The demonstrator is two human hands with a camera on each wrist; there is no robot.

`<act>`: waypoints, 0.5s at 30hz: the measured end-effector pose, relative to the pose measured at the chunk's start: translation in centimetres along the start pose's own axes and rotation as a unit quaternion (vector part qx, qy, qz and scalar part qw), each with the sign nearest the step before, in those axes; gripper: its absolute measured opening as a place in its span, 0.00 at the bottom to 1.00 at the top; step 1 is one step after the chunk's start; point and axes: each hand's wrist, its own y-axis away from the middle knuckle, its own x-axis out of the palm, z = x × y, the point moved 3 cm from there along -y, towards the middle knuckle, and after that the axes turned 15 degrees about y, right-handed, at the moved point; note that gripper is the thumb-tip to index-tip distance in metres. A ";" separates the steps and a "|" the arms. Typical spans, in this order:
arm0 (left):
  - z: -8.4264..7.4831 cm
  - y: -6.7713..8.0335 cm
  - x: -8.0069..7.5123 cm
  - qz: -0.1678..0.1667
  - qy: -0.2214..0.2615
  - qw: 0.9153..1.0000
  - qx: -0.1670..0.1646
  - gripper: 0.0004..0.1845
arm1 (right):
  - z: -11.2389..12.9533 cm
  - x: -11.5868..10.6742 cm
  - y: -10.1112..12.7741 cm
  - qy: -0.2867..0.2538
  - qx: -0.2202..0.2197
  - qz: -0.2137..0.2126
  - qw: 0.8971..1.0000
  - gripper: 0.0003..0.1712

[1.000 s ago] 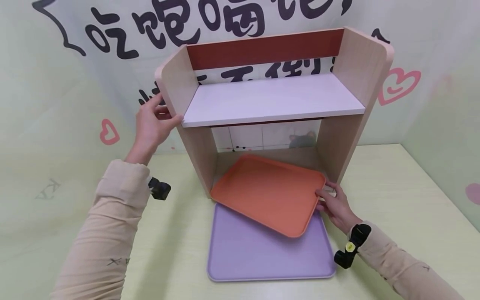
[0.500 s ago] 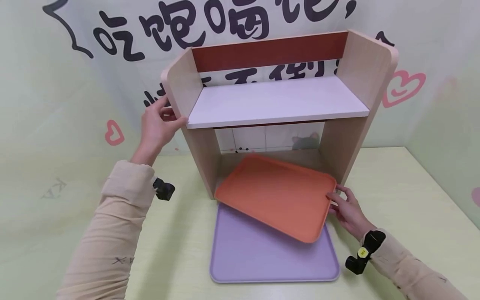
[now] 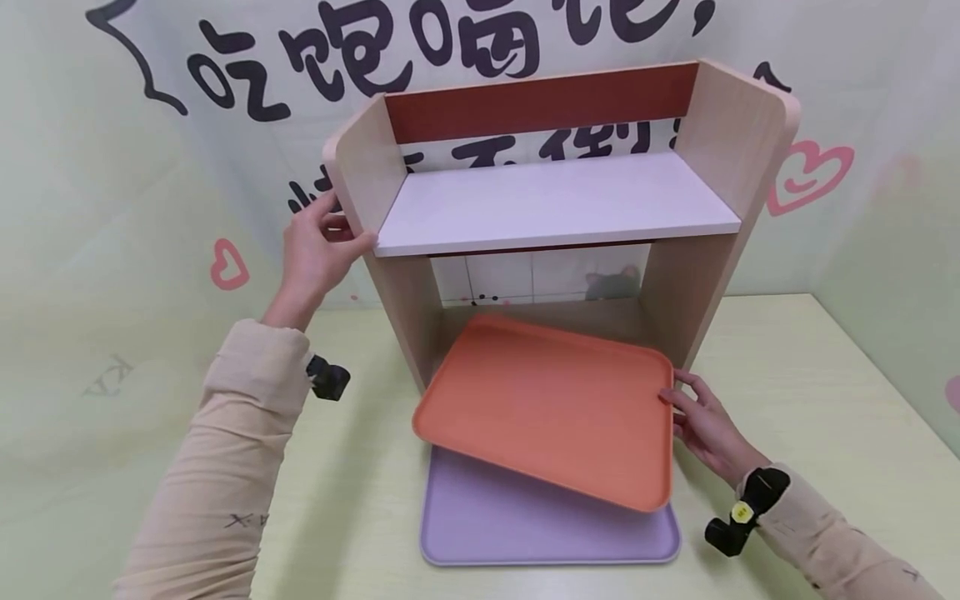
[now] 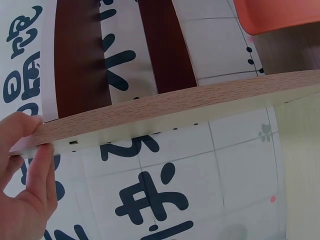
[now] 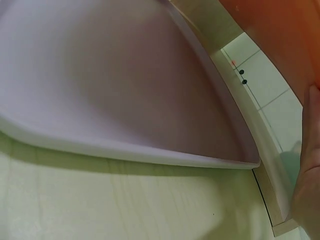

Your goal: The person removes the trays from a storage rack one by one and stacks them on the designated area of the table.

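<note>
Trays sit stacked at the foot of the wooden shelf unit [image 3: 558, 196] in front of you: the orange tray [image 3: 551, 408] lies askew on the purple tray [image 3: 525, 521], which rests flat on the counter [image 3: 810, 392]. Compared with a second ago, the orange tray has come farther out of the lower opening toward you, its near right corner now reaching almost to the purple tray's front edge, while its far edge is only just under the shelf. Your right hand [image 3: 708, 429] has followed it back and holds its right rim, fingers curled against the edge with the thumb side hidden, so you cannot tell how firm that grip is. Your left hand [image 3: 318, 246] has not moved: it grips the front edge of the unit's left side panel, thumb in front and fingers behind, as the left wrist view [image 4: 27, 185] confirms. Judging by this, the orange tray is being drawn clear of the shelf while you steady the unit.
</note>
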 end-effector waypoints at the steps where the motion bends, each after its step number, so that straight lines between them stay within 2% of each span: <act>1: 0.0 0.0 0.0 0.001 0.001 1.000 -0.002 0.33 | 0.0 0.0 0.0 0.003 0.000 0.005 1.000 0.17; 5: -0.2 0.0 -0.1 0.002 0.001 1.000 -0.009 0.33 | -0.2 0.0 0.3 0.014 0.004 0.019 1.000 0.17; 15: -0.3 -0.2 -0.1 0.001 -0.007 1.000 -0.018 0.32 | -1.2 -0.1 0.8 0.070 0.048 0.023 0.996 0.17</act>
